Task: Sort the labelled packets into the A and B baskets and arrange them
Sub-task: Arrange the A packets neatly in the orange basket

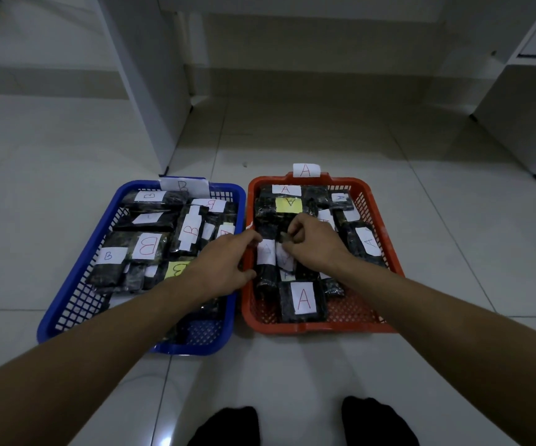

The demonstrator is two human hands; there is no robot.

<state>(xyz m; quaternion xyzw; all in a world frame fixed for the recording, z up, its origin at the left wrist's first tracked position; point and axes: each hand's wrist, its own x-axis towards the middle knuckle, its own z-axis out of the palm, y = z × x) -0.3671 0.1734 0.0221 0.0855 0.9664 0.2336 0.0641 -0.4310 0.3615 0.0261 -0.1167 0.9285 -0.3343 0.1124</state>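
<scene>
On the pale tiled floor (421,252), at about nine o'clock of the scene's middle, sits the blue basket (76,278) with a white B tag (183,185) on its far rim. It is packed with dark wrapped packets bearing paper labels: one at its twelve o'clock corner with a small B (149,196), a large sideways B label (148,246) near its centre, a small blue-inked B label (109,255) at its nine o'clock side, and a yellow label (176,269) at five o'clock, partly hidden by the left arm. The left hand (224,263) reaches across the gap between the two baskets, its fingers curled around the edge of a white-labelled packet (266,262) lying at the nine o'clock side of the red basket (385,252) — a grasp on that packet's left edge, though the fingertips are partly hidden. Just beside it, the right hand (316,243) hovers over the red basket's centre with fingers bent, pinching a small dark packet (287,237) between thumb and fingertips. The red basket carries a white A tag (306,170) at twelve o'clock; inside lie a yellow A label (289,204) toward the far end, a slanted A packet (368,241) at three o'clock, and a large upright A packet (303,299) at six o'clock. White furniture legs (150,91) stand well beyond the baskets — two dark feet (228,426) show at the bottom edge.
</scene>
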